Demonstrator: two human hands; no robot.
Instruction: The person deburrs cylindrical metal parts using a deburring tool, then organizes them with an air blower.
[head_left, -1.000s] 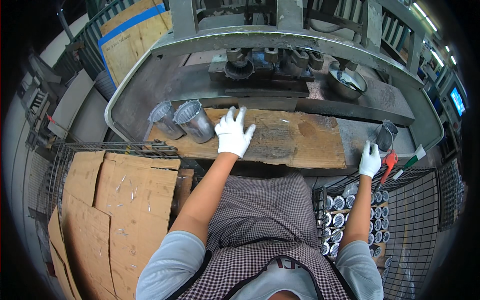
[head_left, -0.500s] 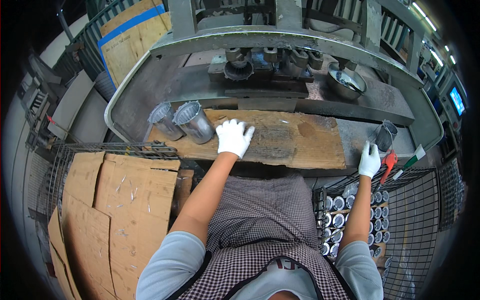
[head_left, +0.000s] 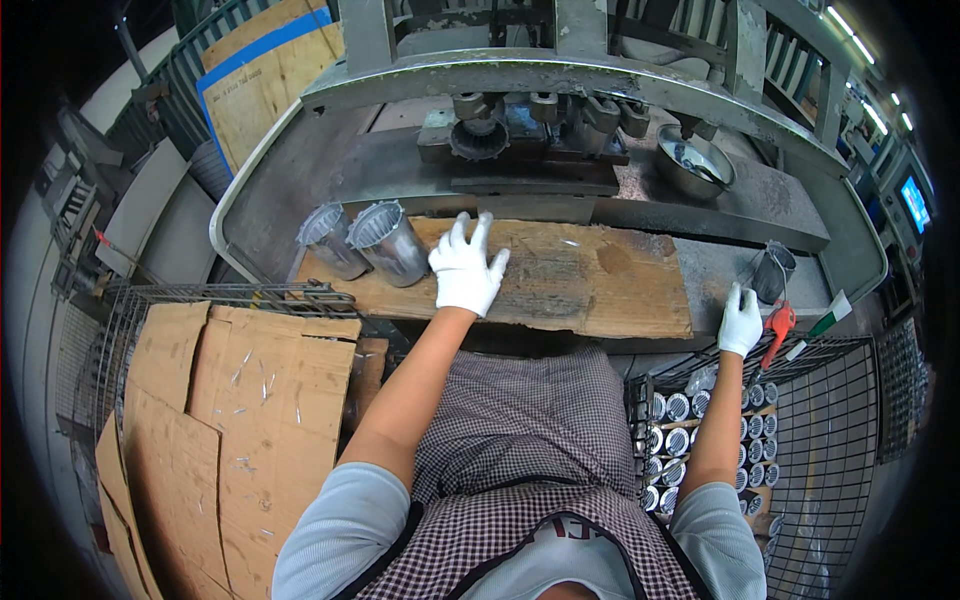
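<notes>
Left hand (head_left: 466,270) near two metal cylinders (head_left: 397,255)

Closest to me: my checked apron (head_left: 530,420). To its right, a wire basket (head_left: 825,430) holding rows of round metal parts (head_left: 677,440), partly hidden by my right forearm. To its left, brown cardboard (head_left: 270,400) scattered with thin shiny slivers. Hands well apart, both in white gloves. Right hand (head_left: 740,322): near a red-handled tool (head_left: 779,320) and a small dark cup (head_left: 773,272); cannot tell how far it is open or whether it grips anything. Left hand: fingers and thumb spread, nothing visible in it, at a worn wooden board (head_left: 600,280) on the table (head_left: 715,270). Both grey cylinders, rims toothed, at the board's left end; one just beside my left hand, contact unclear. Beyond: a machine fixture (head_left: 535,178) with a tooth-rimmed piece (head_left: 480,145), and a metal bowl (head_left: 682,181) to the right. Farther back, left: a blue-edged wooden panel (head_left: 275,95)
</notes>
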